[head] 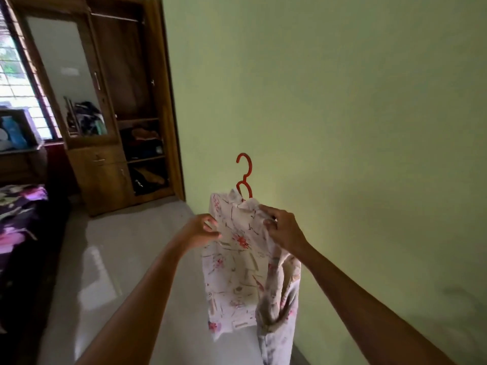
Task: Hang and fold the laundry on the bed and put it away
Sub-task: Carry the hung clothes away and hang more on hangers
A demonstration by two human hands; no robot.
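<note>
A white garment (237, 270) with a red floral print hangs in front of me on a red plastic hanger (245, 175), whose hook sticks up above the collar. My left hand (203, 230) pinches the cloth at the garment's left shoulder. On the other shoulder, my right hand (283, 227) grips the fabric near the collar. The rest of the hanger is hidden inside the garment. A wooden wardrobe (105, 159) stands at the far left with its right door open, showing a hanging rail and shelves with clothes.
A bed (21, 219) with a dark floral cover runs along the left edge. A glossy tiled floor (118, 259) lies between bed and green wall (342, 101). A window (13, 88) and a small stand with bottles are at far left.
</note>
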